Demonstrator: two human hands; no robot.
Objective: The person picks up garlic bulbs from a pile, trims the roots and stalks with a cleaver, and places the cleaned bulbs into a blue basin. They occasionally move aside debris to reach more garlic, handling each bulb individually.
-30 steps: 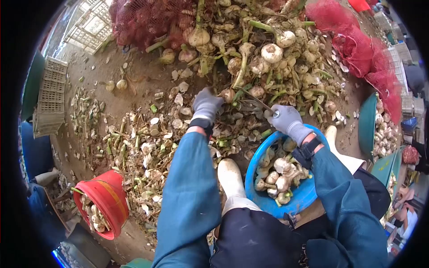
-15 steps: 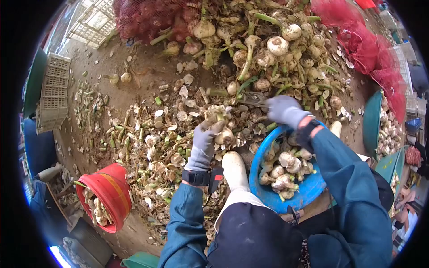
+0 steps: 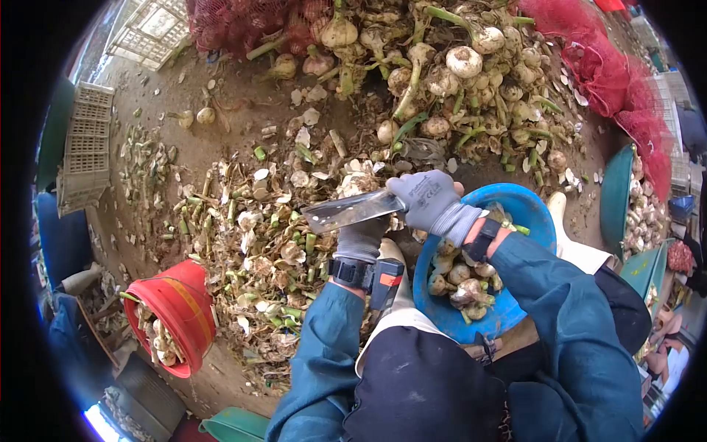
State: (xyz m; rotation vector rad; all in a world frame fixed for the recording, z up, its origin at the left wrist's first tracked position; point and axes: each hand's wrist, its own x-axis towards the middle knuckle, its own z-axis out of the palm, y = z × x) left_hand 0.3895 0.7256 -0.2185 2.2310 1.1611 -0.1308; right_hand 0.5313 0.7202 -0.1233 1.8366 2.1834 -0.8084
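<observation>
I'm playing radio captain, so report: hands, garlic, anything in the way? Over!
Right hand: gripping knife. Left hand: partly covered, grip hidden. Garlic: some in blue basin, more heaped ahead. In the way: knife hides left fingers.

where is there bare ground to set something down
Mostly bare ground lies in front of the red net sack, between the two loose bulbs and the garlic heap. It is crowded with trimmings between the red bucket and the left hand; the blue basin holds garlic.
</observation>
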